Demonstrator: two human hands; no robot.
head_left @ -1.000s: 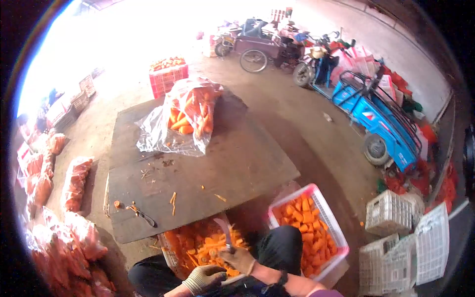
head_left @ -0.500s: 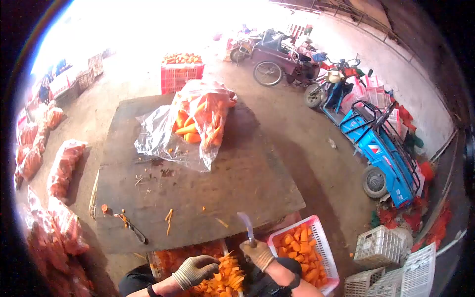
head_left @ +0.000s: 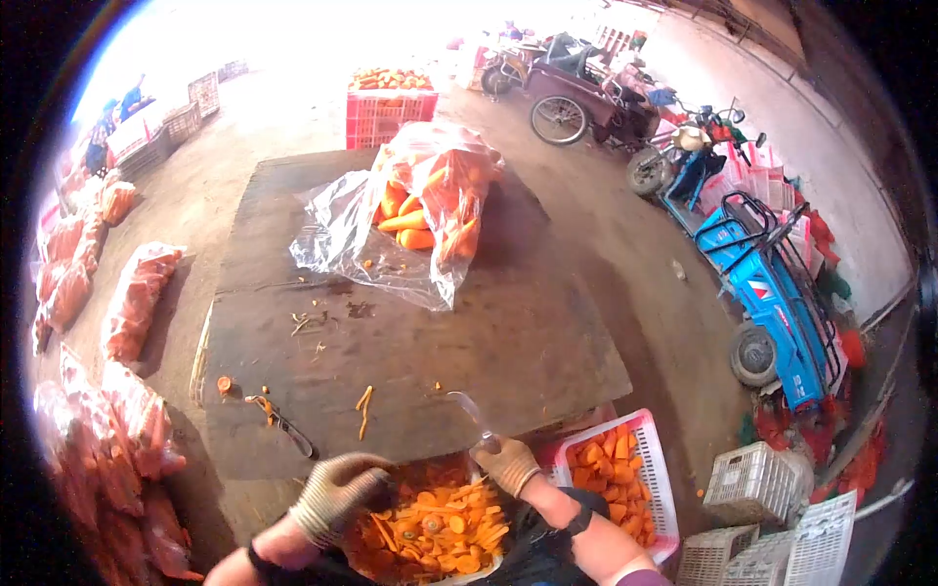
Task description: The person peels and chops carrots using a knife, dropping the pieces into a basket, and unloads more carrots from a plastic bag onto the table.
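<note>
In the head view my right hand (head_left: 505, 467), in a knit glove, is closed round the handle of a knife with a curved blade (head_left: 469, 405). The blade points up and left over the table's front edge. My left hand (head_left: 342, 493), gloved too, hovers at the left of a container of cut carrot pieces (head_left: 430, 532), fingers apart and nothing visible in them; the fingertips are partly in shadow. Right of my right hand stands a pink-and-white crate (head_left: 662, 469) holding carrot chunks (head_left: 608, 464). A clear plastic bag (head_left: 332, 230) of whole carrots (head_left: 408, 230) lies on the wooden table (head_left: 469, 337).
A dark-handled tool (head_left: 285, 427), a carrot end (head_left: 225, 386) and peel strips (head_left: 364, 412) lie on the tabletop. Filled bags (head_left: 142, 298) line the left floor. Empty crates (head_left: 750, 485) and a blue cart (head_left: 772, 303) stand right; a red crate (head_left: 391, 119) of carrots stands behind.
My left hand has moved left, off the cut pieces, uncovering more of them. The knife is still in my right hand, its blade tilted further left. The whole view has shifted a little.
</note>
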